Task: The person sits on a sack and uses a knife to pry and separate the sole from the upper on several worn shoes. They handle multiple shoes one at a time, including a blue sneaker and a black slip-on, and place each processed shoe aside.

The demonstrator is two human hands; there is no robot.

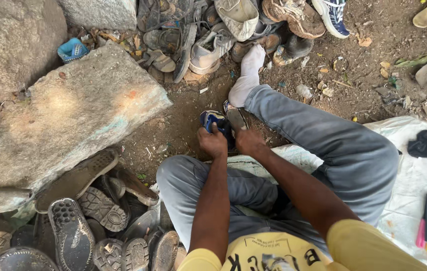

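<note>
Blue shoe: a small shoe [217, 122] held low between the knees, just above the dirt ground [183, 125]
Left hand: the left hand [212, 142] has its fingers clenched round the shoe's blue upper
Right hand: the right hand [248, 141] grips the grey sole [235, 117]
Progress: sole and upper look partly apart; work seems midway
Nearby: loose soles [88, 221] piled left, worn shoes [233, 25] heaped ahead

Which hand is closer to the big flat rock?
Left. The left hand grips the blue shoe on the side toward the big flat rock; the right hand sits farther away.
</note>
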